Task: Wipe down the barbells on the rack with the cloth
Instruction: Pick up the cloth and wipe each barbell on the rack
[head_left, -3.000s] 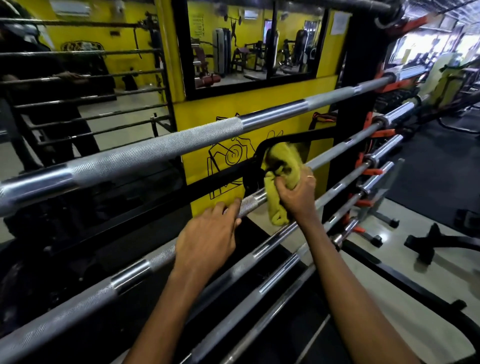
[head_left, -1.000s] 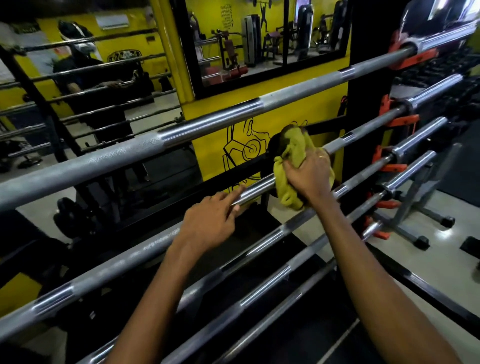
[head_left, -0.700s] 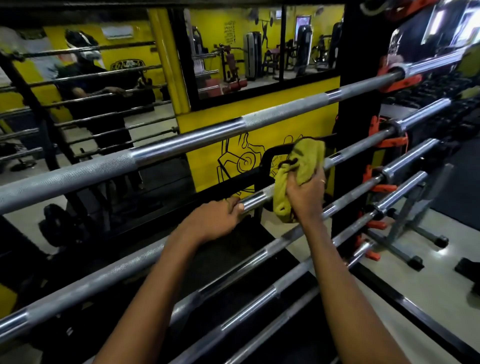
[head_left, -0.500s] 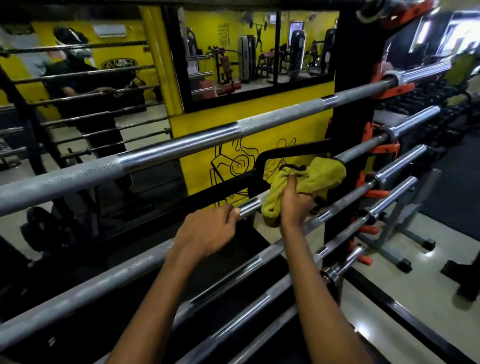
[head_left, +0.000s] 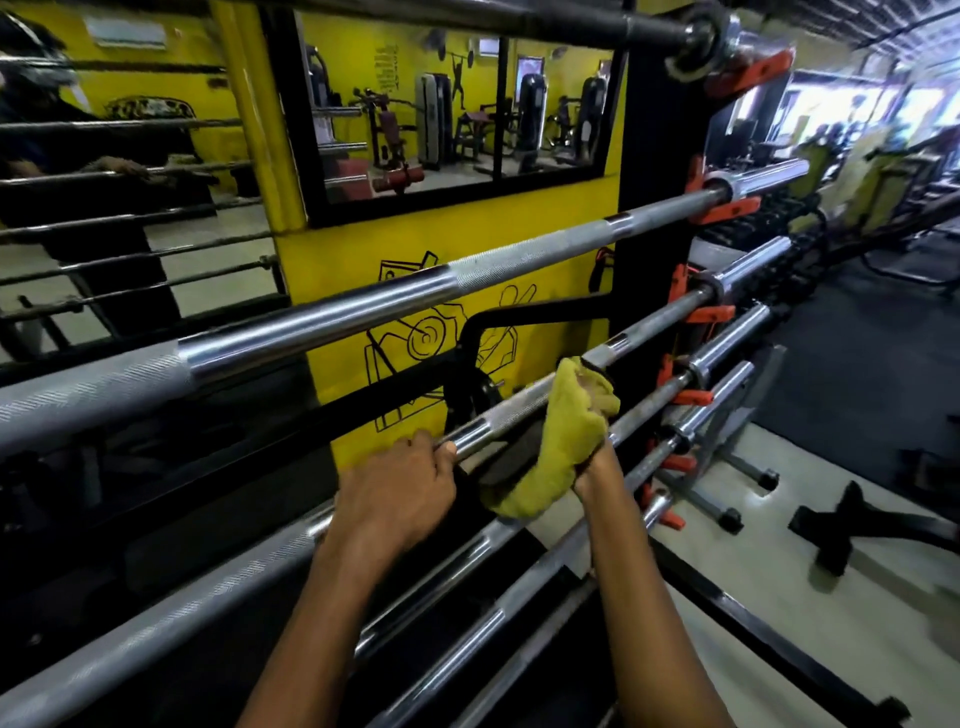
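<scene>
Several steel barbells lie across a black rack with orange hooks. My left hand grips the second barbell from above, near its smooth collar. Just to its right, my right hand holds a yellow-green cloth wrapped around the same bar; the cloth covers most of the hand and hangs down below the bar. The top barbell runs above both hands, untouched. Lower barbells run below my forearms.
A yellow wall panel with a black drawing and a mirror stand behind the rack. A black plate stand and a wheeled rack foot sit on the pale floor at right. Dark rubber flooring lies beyond.
My right hand has slid the cloth back and forth along the second barbell and now sits lower, with the cloth draped under the bar. My left hand keeps its grip on the bar.
</scene>
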